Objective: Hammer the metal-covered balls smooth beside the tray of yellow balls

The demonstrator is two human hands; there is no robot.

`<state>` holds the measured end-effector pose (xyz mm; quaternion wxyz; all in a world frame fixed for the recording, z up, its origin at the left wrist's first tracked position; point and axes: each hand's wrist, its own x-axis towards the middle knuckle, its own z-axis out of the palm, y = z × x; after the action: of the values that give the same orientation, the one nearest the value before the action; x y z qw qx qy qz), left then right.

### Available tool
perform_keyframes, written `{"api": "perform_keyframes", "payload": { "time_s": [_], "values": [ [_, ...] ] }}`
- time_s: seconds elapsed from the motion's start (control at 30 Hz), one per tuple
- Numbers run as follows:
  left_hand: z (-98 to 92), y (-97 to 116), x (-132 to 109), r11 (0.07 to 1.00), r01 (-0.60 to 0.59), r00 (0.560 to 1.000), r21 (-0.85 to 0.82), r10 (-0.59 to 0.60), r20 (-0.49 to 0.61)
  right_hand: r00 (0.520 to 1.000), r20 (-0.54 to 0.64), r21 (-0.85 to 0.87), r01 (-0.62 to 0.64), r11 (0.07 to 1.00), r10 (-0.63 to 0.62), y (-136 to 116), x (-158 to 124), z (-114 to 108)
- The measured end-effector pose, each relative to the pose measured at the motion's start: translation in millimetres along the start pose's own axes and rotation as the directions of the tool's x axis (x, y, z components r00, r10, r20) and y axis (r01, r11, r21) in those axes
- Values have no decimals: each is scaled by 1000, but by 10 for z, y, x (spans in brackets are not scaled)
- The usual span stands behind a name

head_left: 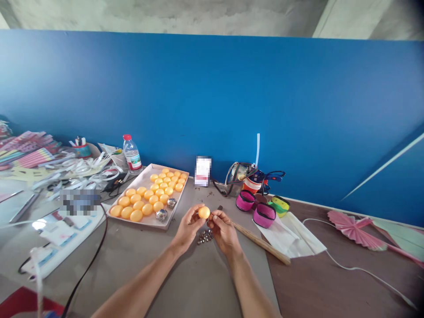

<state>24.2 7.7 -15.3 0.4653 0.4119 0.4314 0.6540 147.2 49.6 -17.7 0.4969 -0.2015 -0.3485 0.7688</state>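
Observation:
An orange ball (204, 212) is pinched between the thumb and fingers of my left hand (191, 224). Just right of the ball, my right hand (225, 227) has its thumb and fingers pressed together; what they hold is too small to name. Small shiny metal pieces (205, 237) lie in a loose pile on the grey table between my wrists. To the left, a white tray (155, 224) carries several orange balls in rows and two silvery crumpled-looking balls (161, 215) near its front right corner.
A wooden stick (261, 243) lies right of my right hand. Behind it are magenta bands (264, 214) and white sheets (294, 236). A bottle (131, 154) stands behind the tray. A black cable (96, 254) and cluttered strips (82, 170) occupy the left.

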Motion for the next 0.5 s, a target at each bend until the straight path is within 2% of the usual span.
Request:
{"api": "perform_keyframes", "payload": {
  "time_s": [0.2, 0.5],
  "values": [
    [-21, -6, -3, 1000, 20, 999, -10, -19, 34, 1000, 28, -8, 5, 1000, -5, 2, -10, 7],
    [3, 49, -1, 999, 34, 999, -6, -34, 12, 1000, 8, -26, -20, 999, 20, 36, 12, -22]
  ]
}}
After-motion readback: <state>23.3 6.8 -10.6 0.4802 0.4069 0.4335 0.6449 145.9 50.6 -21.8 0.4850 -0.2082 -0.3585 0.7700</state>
